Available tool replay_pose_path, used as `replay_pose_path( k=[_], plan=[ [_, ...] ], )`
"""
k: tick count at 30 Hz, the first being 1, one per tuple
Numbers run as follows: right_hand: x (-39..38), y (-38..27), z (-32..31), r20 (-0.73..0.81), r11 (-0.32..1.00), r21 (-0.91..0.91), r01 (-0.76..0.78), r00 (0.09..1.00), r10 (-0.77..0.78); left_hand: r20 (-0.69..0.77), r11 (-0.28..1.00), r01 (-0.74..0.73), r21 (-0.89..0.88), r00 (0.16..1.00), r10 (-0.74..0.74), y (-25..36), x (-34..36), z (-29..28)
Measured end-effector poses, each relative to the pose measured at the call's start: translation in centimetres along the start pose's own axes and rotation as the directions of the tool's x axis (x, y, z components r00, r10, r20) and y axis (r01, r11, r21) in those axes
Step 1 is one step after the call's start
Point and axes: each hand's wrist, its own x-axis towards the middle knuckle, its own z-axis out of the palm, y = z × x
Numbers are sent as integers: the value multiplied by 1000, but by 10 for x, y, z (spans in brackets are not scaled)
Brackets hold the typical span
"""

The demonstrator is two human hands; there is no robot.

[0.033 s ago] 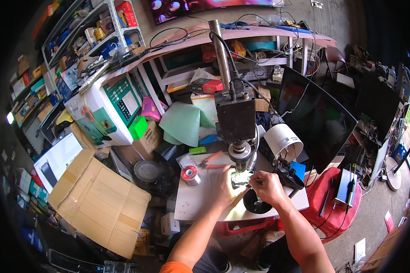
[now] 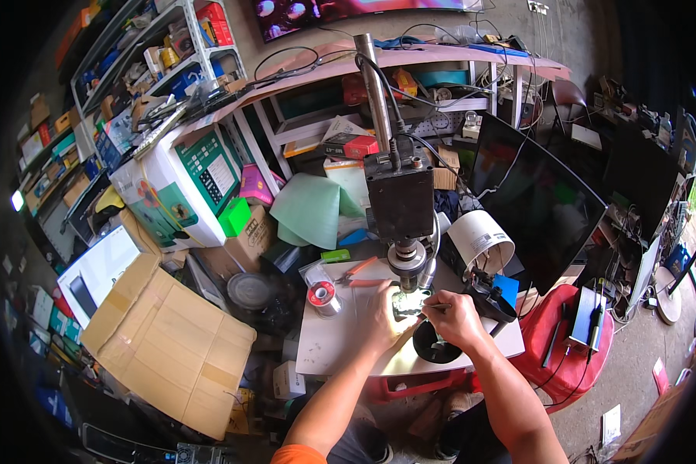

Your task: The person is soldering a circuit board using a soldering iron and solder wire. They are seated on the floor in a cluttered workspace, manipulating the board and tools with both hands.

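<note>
Beneath the lens of a black microscope [image 2: 399, 197] on a metal pole lies a small brightly lit piece [image 2: 407, 302]; glare hides exactly what it is. My left hand [image 2: 383, 321] grips it from the left side. From the right, my right hand [image 2: 458, 319] pinches a thin metal tool [image 2: 438, 305] whose tip reaches the lit piece. A round black container [image 2: 435, 348] sits just below my right hand on the white work table [image 2: 325, 344]. Left of my left hand are a solder wire spool [image 2: 322, 297] and red-handled pliers [image 2: 361, 272].
A white cylinder [image 2: 479, 241] stands right of the microscope, before a dark screen [image 2: 539, 203]. A red stool [image 2: 553, 340] holding a small box device [image 2: 588, 319] adjoins the table's right side. To the left, a flattened cardboard box [image 2: 178, 340] leans among clutter.
</note>
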Motion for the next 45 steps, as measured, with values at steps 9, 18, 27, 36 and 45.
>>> replay_pose_path(
  k=[9,18,27,36,45],
  plan=[
    [0,0,0,-4,1000,-23,7,1000,-7,-4,1000,-4,7,1000,4,0,-1,0],
    [1,0,-1,-5,999,-37,11,1000,-11,-3,1000,-4,2,1000,4,-2,-1,1],
    [1,1,0,-13,999,-27,18,1000,-18,1,1000,6,0,1000,-6,0,-1,1],
    [0,-1,-1,-9,999,-37,9,1000,-10,-1,1000,5,11,1000,-5,-4,-3,3],
    [1,2,0,-12,999,-50,20,1000,-21,-3,999,-1,47,1000,1,-5,-3,3]
  ],
)
